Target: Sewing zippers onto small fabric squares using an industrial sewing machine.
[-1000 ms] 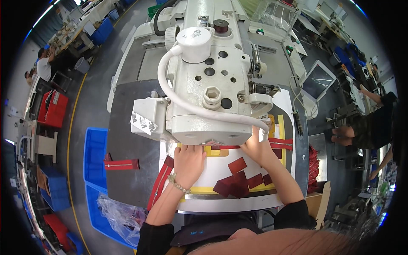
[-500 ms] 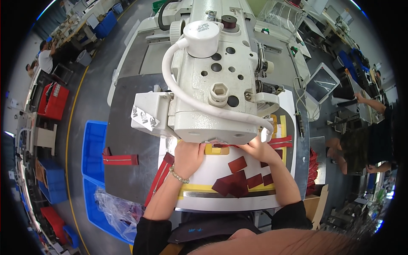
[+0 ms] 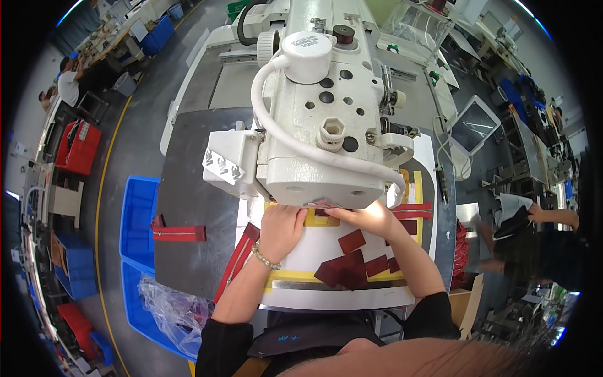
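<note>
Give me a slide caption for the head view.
Left hand and right hand at a white sewing machine, dark red patches and a red zipper nearby.

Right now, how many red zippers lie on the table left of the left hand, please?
2 visible: one zipper at the left edge of the table, another slanting beside the left hand; more may be hidden.

1. Sewing machine head point(image 3: 314, 174): off-white; round black plugs point(image 3: 326, 97) on its upper face.
2. Loose patches point(image 3: 344, 270), in front of the machine head: dark maroon.
3. Zipper strip point(image 3: 182, 233), left of the head: red, pale metallic line lengthwise.
4. Sheet point(image 3: 311, 248), in front of the head: white, yellow-banded.
5. Bin point(image 3: 139, 217), far left of the head: blue.
</note>
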Demonstrator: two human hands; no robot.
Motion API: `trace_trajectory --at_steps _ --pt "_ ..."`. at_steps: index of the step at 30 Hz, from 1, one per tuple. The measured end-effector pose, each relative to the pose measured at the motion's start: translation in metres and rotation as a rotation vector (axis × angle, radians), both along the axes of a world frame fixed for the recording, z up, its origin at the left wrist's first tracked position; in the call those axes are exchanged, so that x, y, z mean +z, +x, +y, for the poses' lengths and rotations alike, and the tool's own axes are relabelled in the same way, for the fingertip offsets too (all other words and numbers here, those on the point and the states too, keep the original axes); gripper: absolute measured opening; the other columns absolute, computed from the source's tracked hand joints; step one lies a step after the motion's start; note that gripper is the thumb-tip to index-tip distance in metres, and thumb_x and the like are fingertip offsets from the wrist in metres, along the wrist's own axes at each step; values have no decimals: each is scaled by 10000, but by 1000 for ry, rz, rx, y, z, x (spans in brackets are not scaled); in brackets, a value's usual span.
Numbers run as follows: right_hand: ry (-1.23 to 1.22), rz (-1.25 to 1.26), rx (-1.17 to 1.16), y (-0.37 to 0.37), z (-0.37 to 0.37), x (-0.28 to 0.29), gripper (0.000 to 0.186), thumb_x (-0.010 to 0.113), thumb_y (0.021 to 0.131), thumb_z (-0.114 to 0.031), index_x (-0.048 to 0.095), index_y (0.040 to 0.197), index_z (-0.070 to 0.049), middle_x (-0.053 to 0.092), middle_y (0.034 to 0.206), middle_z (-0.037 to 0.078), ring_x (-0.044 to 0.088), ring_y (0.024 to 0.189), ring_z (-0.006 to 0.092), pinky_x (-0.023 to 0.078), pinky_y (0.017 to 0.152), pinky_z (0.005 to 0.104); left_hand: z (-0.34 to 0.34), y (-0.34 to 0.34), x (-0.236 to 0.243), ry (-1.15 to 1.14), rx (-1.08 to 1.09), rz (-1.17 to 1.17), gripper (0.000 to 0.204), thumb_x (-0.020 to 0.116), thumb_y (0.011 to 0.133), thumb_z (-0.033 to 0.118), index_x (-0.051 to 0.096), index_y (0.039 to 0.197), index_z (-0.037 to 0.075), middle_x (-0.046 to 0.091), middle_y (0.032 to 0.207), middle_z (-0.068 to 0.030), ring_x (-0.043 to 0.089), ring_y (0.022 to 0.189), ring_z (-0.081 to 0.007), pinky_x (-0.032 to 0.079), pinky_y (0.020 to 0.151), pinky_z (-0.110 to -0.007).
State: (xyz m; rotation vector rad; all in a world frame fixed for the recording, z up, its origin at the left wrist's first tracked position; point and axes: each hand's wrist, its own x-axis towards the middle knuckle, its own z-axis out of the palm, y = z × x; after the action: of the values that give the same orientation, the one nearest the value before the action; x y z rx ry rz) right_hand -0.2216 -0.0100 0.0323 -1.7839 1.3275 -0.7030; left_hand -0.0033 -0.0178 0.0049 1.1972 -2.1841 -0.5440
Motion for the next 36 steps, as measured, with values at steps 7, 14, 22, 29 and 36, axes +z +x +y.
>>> trace_trajectory --at_steps 7,14,22,29,36 --pt "227 48 -6 9 3 -17 338 604 853 -296 642 797 36 595 639 200 590 609 310 466 602 374 5 1 7 30 3 1 146 615 829 191 631 854 49 625 733 -99 600 642 -278 463 586 -374" --pt "-145 710 -189 -3 50 34 298 628 839 -284 598 678 -34 573 553 130 606 536 303 471 514 392 15 -5 13 -27 -90 -59 123 649 812 201 606 840 89 610 722 -51 597 583 -247 469 536 -341" --pt "-324 770 -168 -4 91 120 277 645 830 -295 557 645 -109 551 521 54 544 455 260 402 445 352 14 2 25 -126 -102 -30 83 628 840 182 620 849 100 601 691 -52 592 580 -251 468 519 -332" --pt "162 88 220 25 112 156 210 540 935 -204 552 847 -13 621 714 123 614 601 237 461 539 311 15 14 48 -34 -136 191 96 586 876 162 639 842 89 605 701 -86 600 612 -256 475 539 -304" --pt "661 -783 318 97 150 97 232 422 988 -126 442 1175 10 624 1140 114 620 953 125 485 820 263 17 41 58 895 -354 570 113 477 952 151 543 954 60 606 704 -11 572 568 -112 454 538 -227"
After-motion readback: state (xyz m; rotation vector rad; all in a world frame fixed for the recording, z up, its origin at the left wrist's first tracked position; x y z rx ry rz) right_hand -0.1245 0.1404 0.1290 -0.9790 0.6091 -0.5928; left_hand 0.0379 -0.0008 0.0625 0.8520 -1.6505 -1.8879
